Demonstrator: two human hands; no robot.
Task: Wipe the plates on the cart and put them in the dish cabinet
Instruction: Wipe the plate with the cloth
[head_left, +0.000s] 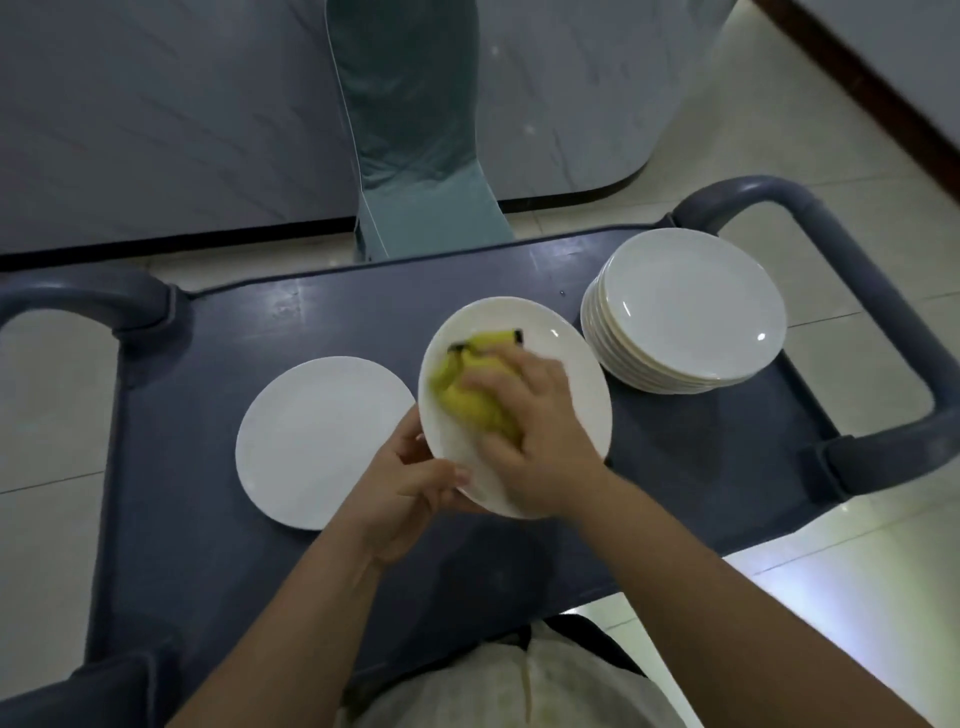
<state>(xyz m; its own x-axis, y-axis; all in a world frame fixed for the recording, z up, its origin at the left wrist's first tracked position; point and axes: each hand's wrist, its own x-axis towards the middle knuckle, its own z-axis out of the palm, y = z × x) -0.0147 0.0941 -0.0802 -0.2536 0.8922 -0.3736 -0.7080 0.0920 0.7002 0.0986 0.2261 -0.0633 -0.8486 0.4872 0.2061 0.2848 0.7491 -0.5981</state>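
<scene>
I see both bare forearms reaching from the bottom edge to mid-frame. The left hand (410, 483) pinches the plate (571, 364) by its rim (thumb on top) — the right hand (535, 431) is curled palm-down over the cloth (467, 364).

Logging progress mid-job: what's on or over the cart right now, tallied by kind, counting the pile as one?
held plate, over the cart: 1
lone plate, lying flat on the cart: 1
stack of plates, number inside unclear: 1
yellow cloth: 1
Total: 4
</scene>
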